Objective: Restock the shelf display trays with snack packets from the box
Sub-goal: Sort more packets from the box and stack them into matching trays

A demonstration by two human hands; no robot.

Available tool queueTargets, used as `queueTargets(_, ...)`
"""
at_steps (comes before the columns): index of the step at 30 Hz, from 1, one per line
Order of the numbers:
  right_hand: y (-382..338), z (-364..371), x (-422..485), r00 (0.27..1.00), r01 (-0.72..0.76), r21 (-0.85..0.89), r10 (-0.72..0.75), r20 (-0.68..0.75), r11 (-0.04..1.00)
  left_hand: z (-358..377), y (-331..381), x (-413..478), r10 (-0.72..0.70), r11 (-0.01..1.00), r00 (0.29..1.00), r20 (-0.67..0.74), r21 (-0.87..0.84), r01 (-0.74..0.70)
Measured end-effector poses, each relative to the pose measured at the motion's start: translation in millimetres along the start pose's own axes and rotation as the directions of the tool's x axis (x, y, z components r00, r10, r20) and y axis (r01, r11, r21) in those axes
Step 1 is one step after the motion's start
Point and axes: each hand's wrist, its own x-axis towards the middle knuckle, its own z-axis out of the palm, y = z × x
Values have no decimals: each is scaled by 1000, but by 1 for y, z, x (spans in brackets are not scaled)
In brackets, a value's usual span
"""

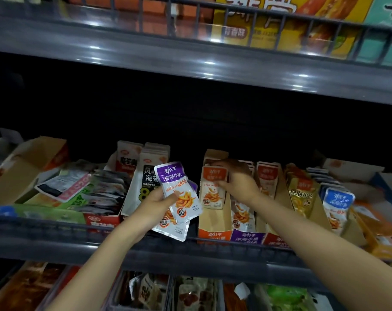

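My left hand [155,204] grips a small stack of purple-topped fish snack packets [179,191], held upright in front of the middle shelf. My right hand [236,180] is shut on the top of a row of orange-topped packets [213,189] standing in the orange display tray [214,235]. Right of it stands a purple-fronted tray [246,237] with a few packets low inside. Further right are a red-fronted tray [275,240], gold packets [299,191] and blue-topped packets [336,203]. The supply box is not clearly in view.
A wire rail [145,236] runs along the shelf front. Left of my hands stand seaweed packets [146,176] and a green tray of dark packets [100,194]; an open cardboard carton [26,162] leans far left. Shelves with more goods lie above and below.
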Motion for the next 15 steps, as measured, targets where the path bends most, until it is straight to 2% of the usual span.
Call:
queueTargets(7, 3, 5, -1, 999, -14, -54, 16, 43, 998, 1, 4, -8, -11, 1000, 1000, 19, 1, 11)
queueTargets(12, -6, -2, -7, 998, 54, -43, -55, -34, 998, 2, 7, -15, -11, 1000, 999, 33, 25, 11)
queueTargets(14, -19, -10, -11, 993, 73, 64, -67, -92, 995, 3, 10, -18, 14, 999, 999, 35, 51, -15)
queueTargets(15, -31, -16, -16, 994, 56, 201, -36, -99, 978, 5, 12, -20, 34, 997, 999, 37, 62, -36)
